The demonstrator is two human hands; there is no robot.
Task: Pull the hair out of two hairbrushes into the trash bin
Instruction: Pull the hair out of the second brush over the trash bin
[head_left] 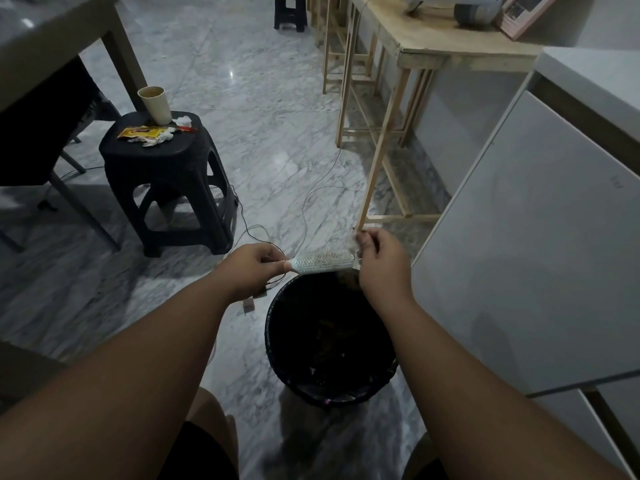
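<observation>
Plastic hairbrush [323, 262]: pale, bristled, level between both hands.
Left hand [250, 268]: grips its handle.
Right hand [379, 261]: pinches its far end.
Bin [332, 396]: black, below them.

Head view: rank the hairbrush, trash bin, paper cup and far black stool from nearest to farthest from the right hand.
1. hairbrush: its end is at the fingers of the right hand.
2. trash bin: on the floor just below that hand.
3. paper cup: on the near stool, well off to the left.
4. far black stool: at the top of the view.
</observation>
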